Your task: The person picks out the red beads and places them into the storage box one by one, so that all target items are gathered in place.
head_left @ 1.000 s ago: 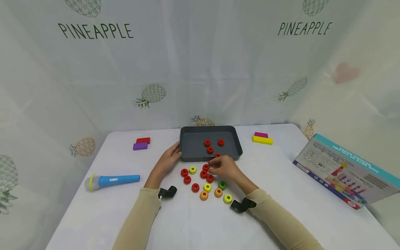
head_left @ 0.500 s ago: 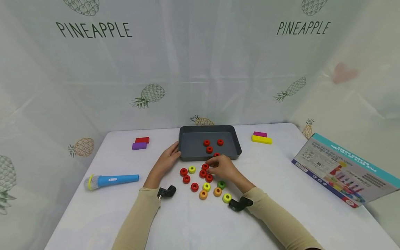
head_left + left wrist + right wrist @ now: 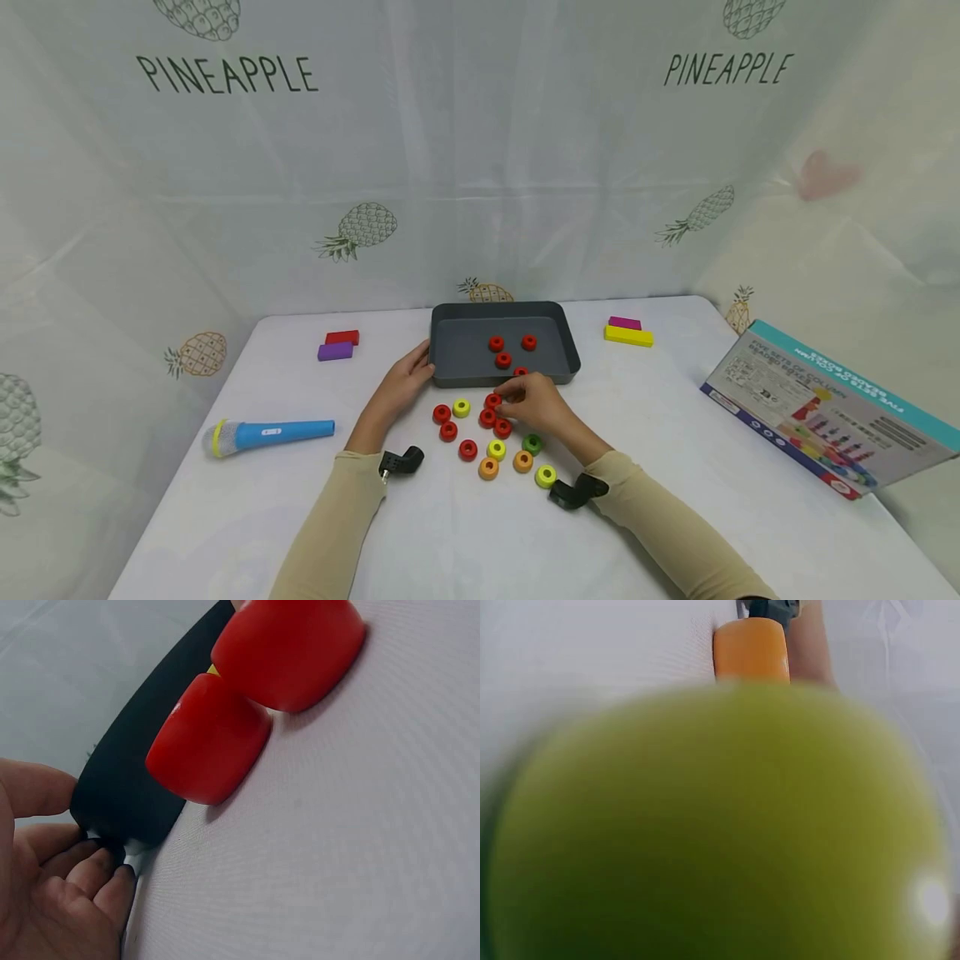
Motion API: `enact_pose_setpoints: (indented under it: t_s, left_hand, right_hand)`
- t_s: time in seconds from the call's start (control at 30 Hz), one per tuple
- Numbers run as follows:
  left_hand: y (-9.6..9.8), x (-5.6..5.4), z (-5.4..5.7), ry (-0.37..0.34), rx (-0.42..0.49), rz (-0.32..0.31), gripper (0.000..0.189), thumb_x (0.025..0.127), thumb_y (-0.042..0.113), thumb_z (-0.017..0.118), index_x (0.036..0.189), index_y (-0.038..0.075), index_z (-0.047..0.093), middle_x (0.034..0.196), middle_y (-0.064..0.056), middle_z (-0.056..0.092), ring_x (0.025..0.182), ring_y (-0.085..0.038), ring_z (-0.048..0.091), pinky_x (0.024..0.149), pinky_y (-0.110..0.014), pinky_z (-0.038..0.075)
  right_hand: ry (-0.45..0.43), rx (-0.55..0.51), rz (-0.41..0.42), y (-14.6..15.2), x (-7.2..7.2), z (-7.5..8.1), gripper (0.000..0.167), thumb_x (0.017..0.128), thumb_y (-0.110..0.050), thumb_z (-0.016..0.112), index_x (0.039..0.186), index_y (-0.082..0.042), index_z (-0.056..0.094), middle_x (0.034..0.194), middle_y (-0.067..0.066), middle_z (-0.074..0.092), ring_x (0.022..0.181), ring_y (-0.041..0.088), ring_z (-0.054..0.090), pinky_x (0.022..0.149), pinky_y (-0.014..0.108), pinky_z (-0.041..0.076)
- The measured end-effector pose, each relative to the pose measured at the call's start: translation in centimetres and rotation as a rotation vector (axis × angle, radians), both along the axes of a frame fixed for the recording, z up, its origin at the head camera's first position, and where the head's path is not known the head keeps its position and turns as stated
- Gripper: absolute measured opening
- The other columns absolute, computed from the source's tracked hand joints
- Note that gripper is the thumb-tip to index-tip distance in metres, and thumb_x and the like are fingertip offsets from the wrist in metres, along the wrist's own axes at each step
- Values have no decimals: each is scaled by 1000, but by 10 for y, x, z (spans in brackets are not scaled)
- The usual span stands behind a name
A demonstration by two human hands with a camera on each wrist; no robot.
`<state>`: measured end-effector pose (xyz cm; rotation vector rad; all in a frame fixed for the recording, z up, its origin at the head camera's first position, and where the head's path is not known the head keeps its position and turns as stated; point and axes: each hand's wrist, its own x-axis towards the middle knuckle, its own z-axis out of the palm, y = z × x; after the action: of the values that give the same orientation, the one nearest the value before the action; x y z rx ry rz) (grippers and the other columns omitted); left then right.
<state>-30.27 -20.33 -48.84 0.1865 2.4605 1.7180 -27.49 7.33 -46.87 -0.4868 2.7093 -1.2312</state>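
A dark grey tray (image 3: 457, 358) stands at the table's far side with several red beads (image 3: 503, 360) in it. My left hand (image 3: 401, 385) holds its near left corner; in the left wrist view the thumb and curled fingers (image 3: 94, 874) meet the tray's end. Just in front of the tray, my right hand (image 3: 536, 406) pinches a red bead (image 3: 492, 401) between thumb and forefinger. More red beads lie beside it, with yellow, orange (image 3: 522, 461) and green (image 3: 532, 443) ones nearer me. A yellow-green bead (image 3: 720, 825) fills most of the right wrist view, hiding the right fingers.
A toy microphone (image 3: 273, 432) lies at the left. Red and purple blocks (image 3: 335, 352) sit at the back left, magenta and yellow blocks (image 3: 628, 336) at the back right. A printed box (image 3: 825, 417) leans at the right edge. A pineapple-print curtain (image 3: 480, 167) hangs behind.
The head view has shifted slightly. Both hands, the tray and the beads stay where they were.
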Motion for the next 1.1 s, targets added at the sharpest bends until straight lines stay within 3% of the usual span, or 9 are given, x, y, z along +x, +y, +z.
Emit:
enact_pose_setpoints:
  t_s: [0.4, 0.6, 0.9, 1.1]
  left_hand:
    - [-2, 2, 4, 20, 11, 6, 63, 105, 22, 49, 162, 15, 24, 166, -9, 30, 153, -25, 32, 127, -45, 24]
    - [-4, 4, 4, 21, 9, 8, 63, 105, 21, 49, 162, 15, 24, 166, -9, 30, 153, -26, 32, 126, -45, 24]
    - [-6, 2, 1, 26, 22, 7, 63, 105, 19, 49, 162, 13, 24, 166, -12, 31, 152, -28, 33, 126, -46, 25]
    - [-2, 1, -2, 21, 34, -2, 63, 104, 20, 50, 162, 14, 24, 165, -12, 33, 153, -27, 32, 126, -46, 24]
  right_hand:
    - [39, -7, 30, 6, -2, 18, 19, 83, -22, 84, 101, -17, 80, 92, -4, 76, 80, 11, 64, 71, 25, 55]
    - [67, -27, 68, 6, -7, 33, 20, 82, -20, 84, 100, -13, 80, 90, -1, 77, 77, 12, 66, 68, 25, 56]
    - [89, -24, 47, 10, -35, 47, 23, 82, -21, 84, 102, -11, 80, 88, 2, 75, 76, 13, 66, 66, 26, 55]
    - [24, -51, -12, 19, -55, 47, 24, 86, -24, 81, 107, -13, 79, 99, 5, 77, 88, 17, 70, 75, 29, 60]
